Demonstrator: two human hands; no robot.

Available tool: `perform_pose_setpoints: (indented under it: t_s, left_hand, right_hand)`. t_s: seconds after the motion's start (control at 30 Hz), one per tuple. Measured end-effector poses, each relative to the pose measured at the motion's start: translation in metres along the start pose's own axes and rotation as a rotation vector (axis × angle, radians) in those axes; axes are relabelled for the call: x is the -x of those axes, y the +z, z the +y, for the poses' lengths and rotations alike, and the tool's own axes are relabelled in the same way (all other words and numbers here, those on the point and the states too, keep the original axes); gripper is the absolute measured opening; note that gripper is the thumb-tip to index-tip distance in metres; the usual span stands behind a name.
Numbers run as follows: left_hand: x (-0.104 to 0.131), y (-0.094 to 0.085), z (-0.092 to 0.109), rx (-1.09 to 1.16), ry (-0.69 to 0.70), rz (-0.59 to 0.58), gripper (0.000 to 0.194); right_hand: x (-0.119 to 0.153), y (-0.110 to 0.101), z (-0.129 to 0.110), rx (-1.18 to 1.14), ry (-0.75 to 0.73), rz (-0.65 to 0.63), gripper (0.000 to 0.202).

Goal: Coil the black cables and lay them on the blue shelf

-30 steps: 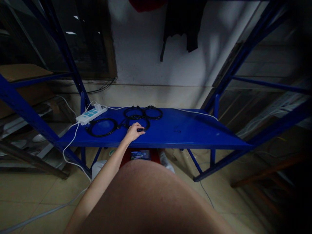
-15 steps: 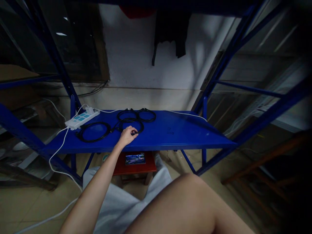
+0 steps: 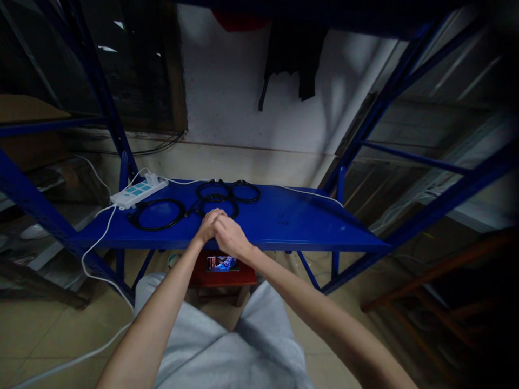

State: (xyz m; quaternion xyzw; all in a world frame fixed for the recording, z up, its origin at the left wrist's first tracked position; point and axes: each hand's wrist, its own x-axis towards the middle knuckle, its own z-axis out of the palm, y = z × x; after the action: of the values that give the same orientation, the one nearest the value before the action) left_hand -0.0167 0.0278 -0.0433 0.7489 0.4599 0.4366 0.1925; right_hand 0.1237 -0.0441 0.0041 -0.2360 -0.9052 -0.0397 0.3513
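Observation:
My left hand (image 3: 209,225) and my right hand (image 3: 230,235) meet at the front edge of the blue shelf (image 3: 300,221). Both have curled fingers, and anything between them is hidden. Just behind them lies a coiled black cable (image 3: 236,208), partly covered by the hands. Another black coil (image 3: 140,222) rests to the left, and two more touching coils (image 3: 258,193) lie farther back.
A white power strip (image 3: 138,193) with a plug sits at the shelf's left end, its white cord hanging to the floor. Below the shelf, a lit phone (image 3: 222,263) lies on a red stool (image 3: 243,276). Blue posts frame both sides.
My right arm has swung in from near the body, and the right hand now touches the left. The left hand stays near the front coil. The view has shifted slightly.

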Motion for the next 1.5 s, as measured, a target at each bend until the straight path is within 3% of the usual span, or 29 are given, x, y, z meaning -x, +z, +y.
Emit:
perform_pose_setpoints:
  t_s: [0.13,0.2,0.27,0.4,0.53,0.7,0.93,1.13,1.33,1.5]
  left_hand:
    - [-0.003,-0.001,0.000,-0.080,-0.019,-0.018,0.009]
    - [-0.005,-0.002,0.001,-0.080,-0.023,-0.022,0.008]
    - [-0.005,-0.002,0.002,-0.075,-0.028,-0.020,0.008]
    - [-0.005,-0.002,0.001,-0.072,-0.032,-0.020,0.011]
    - [-0.005,-0.003,0.000,-0.061,-0.029,-0.011,0.012]
    - [-0.005,-0.005,0.001,-0.010,-0.020,0.038,0.016]
    - [-0.005,-0.006,0.004,0.010,-0.043,0.061,0.014]
    - [-0.005,-0.006,0.004,0.012,-0.049,0.074,0.019]
    - [-0.004,-0.006,0.004,-0.036,-0.095,0.131,0.017]
    - [-0.004,-0.006,0.004,-0.016,-0.104,0.120,0.016]
  right_hand:
    - [0.010,0.010,0.071,-0.397,0.530,0.058,0.017]
    - [0.012,0.015,0.090,-0.596,0.677,0.076,0.022]
    - [0.013,0.018,0.098,-0.706,0.735,0.130,0.031]
    - [0.016,0.021,0.096,-0.708,0.697,0.122,0.036]
    - [0.017,0.023,0.093,-0.581,0.683,0.050,0.025]
    - [0.017,0.023,0.092,-0.539,0.683,0.057,0.015]
    - [0.017,0.022,0.092,-0.562,0.697,0.057,0.018]
    - [0.019,0.023,0.096,-0.666,0.683,0.080,0.021]
    - [0.020,0.021,0.099,-0.773,0.652,0.212,0.019]
    - [0.018,0.018,0.095,-0.925,0.589,0.214,0.021]
